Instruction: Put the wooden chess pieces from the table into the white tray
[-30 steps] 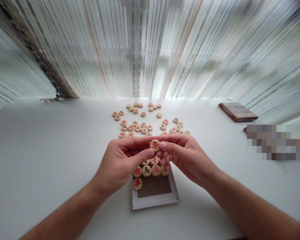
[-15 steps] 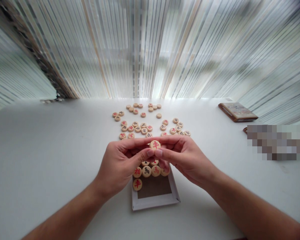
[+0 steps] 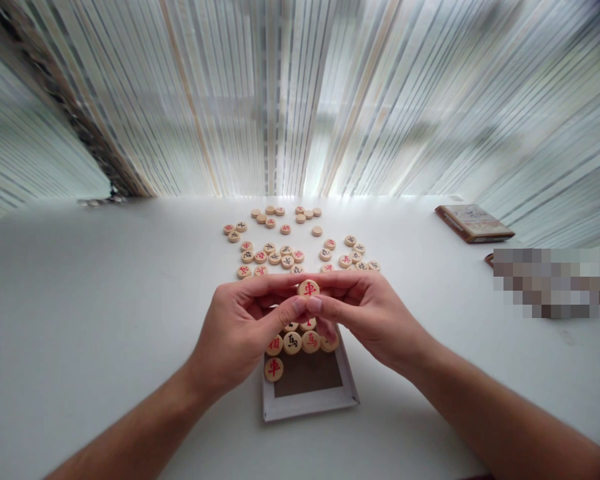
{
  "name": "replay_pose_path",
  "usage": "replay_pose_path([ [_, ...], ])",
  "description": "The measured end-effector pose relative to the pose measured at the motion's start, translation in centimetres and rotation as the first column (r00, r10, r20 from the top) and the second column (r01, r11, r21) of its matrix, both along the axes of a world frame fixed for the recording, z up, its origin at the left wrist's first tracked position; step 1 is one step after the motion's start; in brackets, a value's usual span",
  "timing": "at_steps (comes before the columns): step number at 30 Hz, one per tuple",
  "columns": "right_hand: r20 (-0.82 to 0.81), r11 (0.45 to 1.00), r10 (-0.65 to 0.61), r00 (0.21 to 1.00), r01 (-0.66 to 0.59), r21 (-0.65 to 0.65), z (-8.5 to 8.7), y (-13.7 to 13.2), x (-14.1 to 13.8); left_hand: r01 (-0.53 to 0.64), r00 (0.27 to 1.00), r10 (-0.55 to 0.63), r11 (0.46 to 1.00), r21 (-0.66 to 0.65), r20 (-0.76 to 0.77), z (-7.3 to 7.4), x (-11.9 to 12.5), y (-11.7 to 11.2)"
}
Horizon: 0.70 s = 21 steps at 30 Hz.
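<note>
Between the fingertips of both hands I hold a round wooden Chinese chess piece [image 3: 309,290] with a red character facing me. My left hand [image 3: 250,320] pinches its left side with thumb and forefinger; my right hand [image 3: 365,310] pinches its right side the same way. Beneath them lies a shallow white box [image 3: 350,387] with a dark bottom. Rows of pieces sit in it, among them a black-marked piece [image 3: 293,343] and, alone in the nearest row, a red-marked piece [image 3: 274,368]. My hands hide the far part of the box.
Beyond my hands, many loose chess pieces [image 3: 286,257] are scattered over the white table [image 3: 130,300], some with blank sides up. At the back right lies a flat brown box [image 3: 475,223], with a blurred-out object [image 3: 550,283] nearer. A striped curtain [image 3: 300,100] hangs behind the table.
Both hands keep the same grip on the chess piece. The whole view has shifted very slightly; nothing on the table has visibly moved.
</note>
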State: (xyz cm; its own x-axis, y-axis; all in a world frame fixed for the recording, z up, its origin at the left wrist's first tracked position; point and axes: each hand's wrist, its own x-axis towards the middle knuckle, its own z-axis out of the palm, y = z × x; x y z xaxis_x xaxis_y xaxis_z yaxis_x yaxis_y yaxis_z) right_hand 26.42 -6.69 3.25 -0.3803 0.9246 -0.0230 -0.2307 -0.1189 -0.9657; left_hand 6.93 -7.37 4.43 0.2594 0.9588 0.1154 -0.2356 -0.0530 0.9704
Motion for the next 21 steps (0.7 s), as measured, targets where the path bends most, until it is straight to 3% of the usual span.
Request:
replay_pose_path([
  [8, -0.031, 1.000, -0.002, 1.000, 0.002, -0.021, 0.0, 0.1, 0.0, -0.037, 0.998, 0.040, 0.998, 0.052, -0.048, -0.5, -0.2, 0.0],
  [16, 0.049, 0.997, -0.077, 0.996, 0.076, 0.024, 0.5, -0.2, -0.2, -0.038, 0.942, 0.161, 0.924, 0.380, -0.296, -1.6, -0.5, -0.2],
  [21, 0.080, 0.997, -0.054, 0.995, 0.049, 0.054, 0.5, -0.3, -0.2, -0.014, 0.949, 0.144, 0.908, 0.419, -0.279, -1.7, -0.6, -0.2],
])
